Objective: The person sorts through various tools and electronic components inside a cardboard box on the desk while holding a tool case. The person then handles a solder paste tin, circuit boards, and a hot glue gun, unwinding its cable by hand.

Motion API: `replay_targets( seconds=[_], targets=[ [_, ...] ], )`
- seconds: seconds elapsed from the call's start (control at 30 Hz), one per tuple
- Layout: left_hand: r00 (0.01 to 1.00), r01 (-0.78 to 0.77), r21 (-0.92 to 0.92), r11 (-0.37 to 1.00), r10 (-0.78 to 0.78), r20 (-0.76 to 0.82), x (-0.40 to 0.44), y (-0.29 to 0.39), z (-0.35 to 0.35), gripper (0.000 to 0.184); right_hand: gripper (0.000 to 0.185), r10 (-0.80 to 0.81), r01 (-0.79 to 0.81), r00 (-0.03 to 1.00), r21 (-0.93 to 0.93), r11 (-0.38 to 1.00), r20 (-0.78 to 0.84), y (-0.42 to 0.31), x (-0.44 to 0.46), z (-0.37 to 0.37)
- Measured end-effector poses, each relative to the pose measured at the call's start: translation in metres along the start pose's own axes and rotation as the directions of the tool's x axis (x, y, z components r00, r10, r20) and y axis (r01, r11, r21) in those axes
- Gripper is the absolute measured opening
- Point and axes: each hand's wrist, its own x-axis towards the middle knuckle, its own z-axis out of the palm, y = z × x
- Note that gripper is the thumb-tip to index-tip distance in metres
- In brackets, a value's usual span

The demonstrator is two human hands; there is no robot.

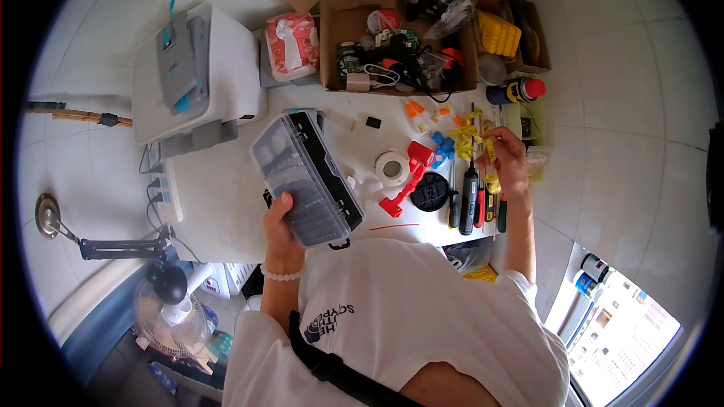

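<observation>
My left hand (280,230) grips the lower left edge of a clear plastic case (290,173) with a black side, held tilted above the white table. At the right, my right hand (507,158) has its fingers closed at a yellow strip (467,139), above a row of tools. Below that hand are a dark screwdriver (469,200) and other handles. A red plastic part (411,181) lies between a white roll (391,169) and a black round lid (431,192). Blue pieces (443,148) sit beside the yellow strip.
An open cardboard box (332,45) of electronics stands at the back, with a tissue pack (292,45) and a white printer (241,68) to its left. A blue can with a red cap (516,91) is at the back right. A desk lamp arm (121,249) reaches in from the left.
</observation>
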Motion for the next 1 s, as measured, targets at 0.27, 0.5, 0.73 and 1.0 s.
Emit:
replay_targets(
  seconds=[0.27, 0.5, 0.73, 1.0],
  targets=[
    [0.999, 0.011, 0.03, 0.999, -0.012, 0.043, 0.004, 0.002, -0.004, 0.056, 0.019, -0.377, 0.384, 0.911, -0.685, 0.619, 0.169, 0.013, 0.037, 0.027],
    [1.0, 0.003, 0.03, 1.0, -0.003, 0.016, 0.011, 0.002, 0.009, 0.057, 0.022, -0.615, 0.553, 0.75, -0.74, 0.382, 0.243, -0.032, 0.132, 0.114],
    [0.999, -0.016, 0.067, 0.998, 0.013, 0.043, 0.018, 0.004, 0.001, 0.061, 0.036, -0.533, 0.414, 0.778, -0.91, 0.037, 0.333, -0.003, 0.233, 0.174],
    [0.999, 0.032, 0.069, 0.997, -0.029, -0.039, 0.019, 0.012, 0.003, 0.06, 0.041, -0.413, 0.295, 0.857, -0.951, -0.093, 0.307, 0.025, 0.26, 0.185]
  ],
)
